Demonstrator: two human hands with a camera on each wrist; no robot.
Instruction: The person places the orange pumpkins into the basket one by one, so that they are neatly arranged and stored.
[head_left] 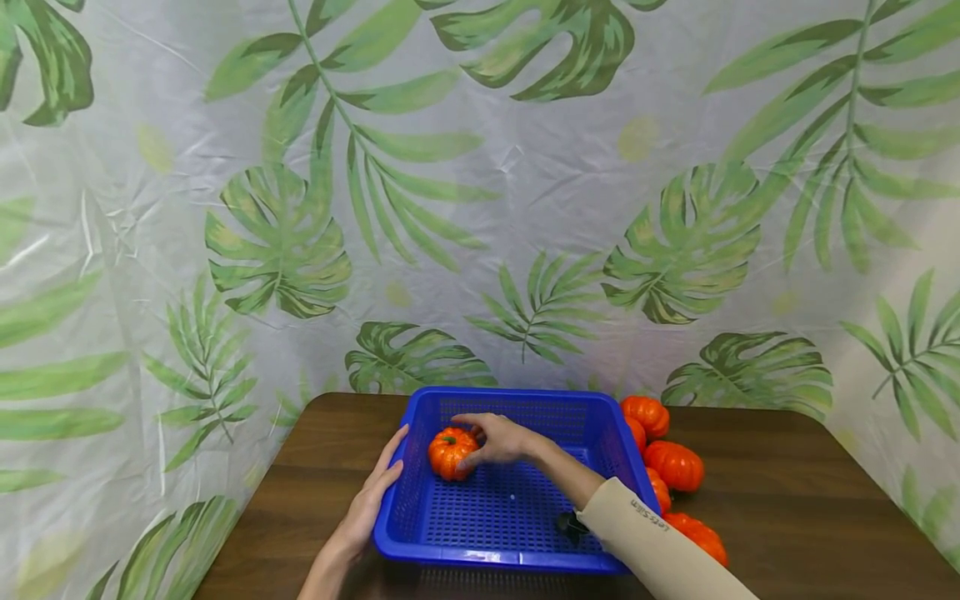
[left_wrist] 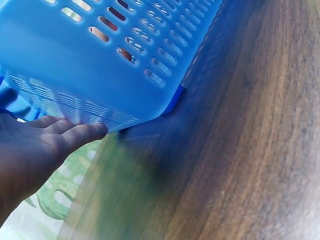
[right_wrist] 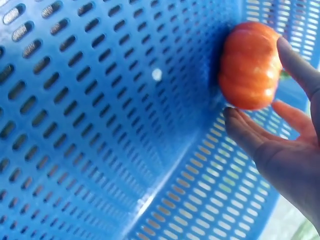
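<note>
An orange pumpkin (head_left: 452,454) with a green stem sits at the left end inside a blue perforated basket (head_left: 510,557). My right hand (head_left: 498,439) is spread around the pumpkin's right side; in the right wrist view the thumb of the hand (right_wrist: 287,150) meets the pumpkin (right_wrist: 250,66), while the other fingertips lie just off it. Outside the basket, my left hand (head_left: 366,504) rests its extended fingers along the left wall. The left wrist view has that hand (left_wrist: 45,145) flat against the basket (left_wrist: 100,65).
Several orange pumpkins (head_left: 673,466) stand on the brown wooden table (head_left: 780,500) along the basket's right side. A small dark object (head_left: 572,527), partly behind the right sleeve, is at the basket's front right. Behind the table hangs a leaf-patterned sheet (head_left: 555,217).
</note>
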